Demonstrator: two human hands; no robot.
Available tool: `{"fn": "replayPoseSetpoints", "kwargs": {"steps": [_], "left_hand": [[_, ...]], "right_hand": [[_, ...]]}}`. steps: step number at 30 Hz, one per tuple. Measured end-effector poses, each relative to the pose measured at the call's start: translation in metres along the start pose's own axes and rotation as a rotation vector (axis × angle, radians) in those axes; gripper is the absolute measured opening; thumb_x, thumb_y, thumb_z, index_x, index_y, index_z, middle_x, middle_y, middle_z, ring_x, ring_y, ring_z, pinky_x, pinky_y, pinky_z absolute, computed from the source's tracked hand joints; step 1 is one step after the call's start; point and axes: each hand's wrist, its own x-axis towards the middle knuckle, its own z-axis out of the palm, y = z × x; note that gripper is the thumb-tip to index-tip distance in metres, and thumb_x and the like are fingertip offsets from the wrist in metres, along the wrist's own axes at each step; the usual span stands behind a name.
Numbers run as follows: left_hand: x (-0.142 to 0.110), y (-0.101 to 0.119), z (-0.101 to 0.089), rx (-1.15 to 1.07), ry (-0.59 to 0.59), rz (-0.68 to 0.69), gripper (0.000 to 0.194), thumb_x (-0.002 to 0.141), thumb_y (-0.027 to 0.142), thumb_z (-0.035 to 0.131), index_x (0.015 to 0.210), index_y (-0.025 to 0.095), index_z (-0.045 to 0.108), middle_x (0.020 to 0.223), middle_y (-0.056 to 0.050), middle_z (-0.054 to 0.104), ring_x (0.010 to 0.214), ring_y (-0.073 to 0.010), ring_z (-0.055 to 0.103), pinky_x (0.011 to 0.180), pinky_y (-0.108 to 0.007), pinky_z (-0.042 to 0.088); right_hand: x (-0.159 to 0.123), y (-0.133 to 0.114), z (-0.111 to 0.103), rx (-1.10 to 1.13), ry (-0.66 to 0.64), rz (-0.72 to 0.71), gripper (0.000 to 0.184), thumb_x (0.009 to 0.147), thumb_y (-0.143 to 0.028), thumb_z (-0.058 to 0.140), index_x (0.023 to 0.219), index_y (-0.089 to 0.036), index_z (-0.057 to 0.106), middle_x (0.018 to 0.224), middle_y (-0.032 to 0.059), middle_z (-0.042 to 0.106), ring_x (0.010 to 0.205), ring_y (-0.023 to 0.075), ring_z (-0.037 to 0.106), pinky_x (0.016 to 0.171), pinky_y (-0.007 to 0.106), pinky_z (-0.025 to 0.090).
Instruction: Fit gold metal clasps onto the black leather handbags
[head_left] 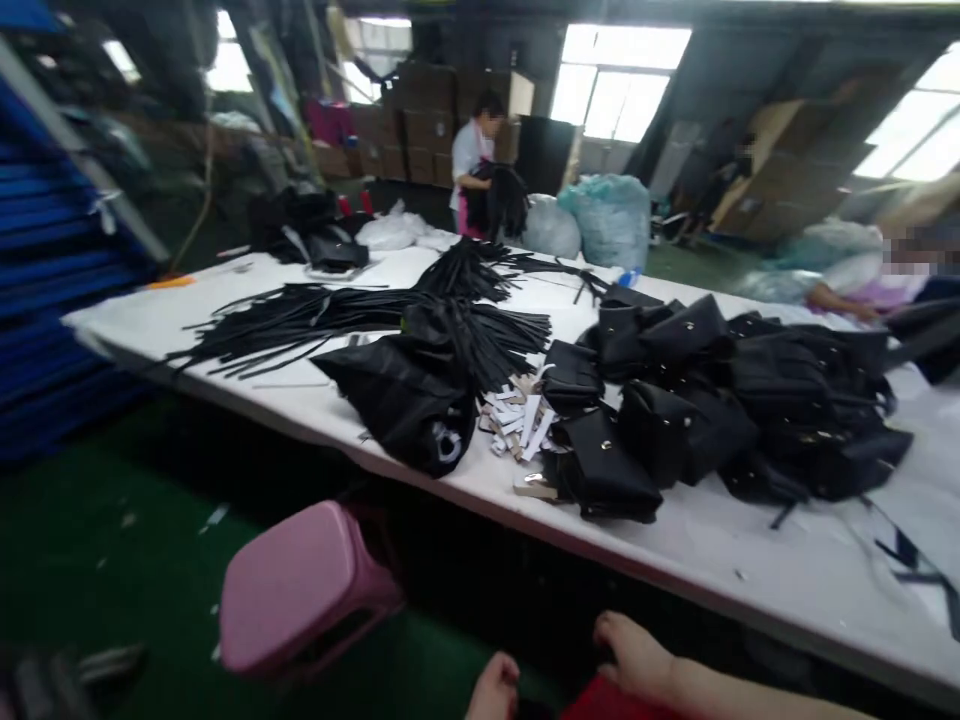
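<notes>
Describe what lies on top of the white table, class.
Black straps, black bags with metal fittings and pale strips, among other things, lie on the white table. Whatever the piles cover cannot be seen.

floor: green (135, 540) | pink stool (289, 585) near white table (712, 530) | wall: dark grey (750, 60) | windows (622, 55): bright

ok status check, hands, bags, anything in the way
Left hand and right hand short of the table, nothing visibly held. Black bags heaped on top. Pink stool on the floor, left of the hands.
</notes>
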Motion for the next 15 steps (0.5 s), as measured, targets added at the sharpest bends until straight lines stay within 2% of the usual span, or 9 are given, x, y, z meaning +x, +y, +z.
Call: {"fn": "replayPoseSetpoints", "kwargs": {"steps": [2,4,8,11,15], "left_hand": [[0.002,0.026,0.019,0.050,-0.104,0.086,0.021,0.066,0.002,0.054,0.060,0.020,0.046,0.047,0.008,0.040,0.056,-0.0116,0.055,0.061,-0.023,0.043],[0.004,0.052,0.044,0.091,-0.210,0.158,0.020,0.065,0.000,0.052,0.063,0.019,0.047,0.052,0.007,0.047,0.057,-0.0096,0.054,0.062,-0.021,0.042],[0.000,0.091,0.112,0.178,-0.387,0.218,0.017,0.072,0.000,0.053,0.070,0.017,0.053,0.063,0.003,0.058,0.063,-0.0090,0.059,0.066,-0.021,0.046],[-0.007,0.102,0.168,0.259,-0.455,0.207,0.010,0.083,0.008,0.057,0.075,0.014,0.058,0.064,0.003,0.060,0.058,-0.0091,0.057,0.061,-0.022,0.047],[-0.017,0.100,0.228,0.326,-0.398,0.156,0.022,0.093,0.032,0.058,0.083,0.012,0.061,0.070,0.003,0.059,0.055,-0.0082,0.053,0.053,-0.022,0.047]], "right_hand": [[-0.028,0.028,-0.006,0.089,0.103,0.088,0.034,0.066,-0.023,0.061,0.098,-0.016,0.071,0.110,0.0145,0.067,0.106,0.0291,0.062,0.098,0.036,0.045],[-0.056,0.053,-0.005,0.168,0.181,0.160,0.034,0.069,-0.025,0.060,0.100,-0.014,0.070,0.110,0.0150,0.067,0.105,0.0279,0.062,0.097,0.035,0.045],[-0.111,0.098,0.016,0.281,0.280,0.269,0.034,0.072,-0.027,0.057,0.100,-0.015,0.070,0.110,0.0155,0.068,0.107,0.0279,0.063,0.098,0.034,0.045],[-0.147,0.139,0.047,0.384,0.314,0.362,0.033,0.076,-0.034,0.052,0.095,-0.017,0.073,0.108,0.0149,0.071,0.105,0.0287,0.066,0.094,0.034,0.048],[-0.182,0.204,0.086,0.571,0.305,0.457,0.041,0.076,-0.050,0.051,0.092,-0.021,0.076,0.108,0.0138,0.073,0.102,0.0311,0.069,0.088,0.035,0.053]]}}
